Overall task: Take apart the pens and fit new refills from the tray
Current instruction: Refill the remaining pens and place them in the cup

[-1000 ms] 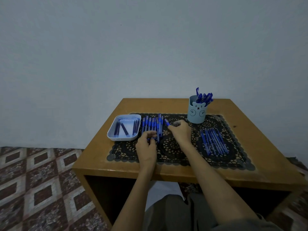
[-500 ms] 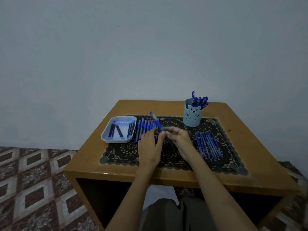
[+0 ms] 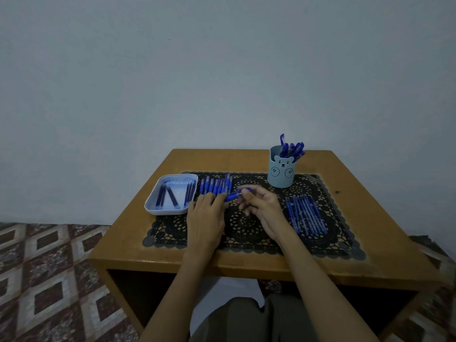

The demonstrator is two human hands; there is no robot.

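Observation:
A blue pen point(image 3: 234, 194) lies almost level above the black lace mat point(image 3: 249, 230), held between both hands. My left hand point(image 3: 206, 218) grips its near-left end. My right hand point(image 3: 262, 206) pinches its right end with fingertips, the motion blurred. Behind the hands a row of blue pens point(image 3: 216, 185) lies on the mat. To the left, a pale blue tray point(image 3: 153, 206) holds several dark refills point(image 3: 170, 195). Which part of the held pen each hand grips is too blurred to tell.
A light blue bear-face cup point(image 3: 281, 172) with several blue pens stands at the back right of the mat. Another group of blue pens point(image 3: 306, 215) lies on the mat's right side. The wooden table point(image 3: 172, 253) stands by a grey wall, over a patterned tile floor.
The pen was picked from the row and tilted upright between both hands; now it lies nearly level, lower and further left. The camera view has shifted slightly.

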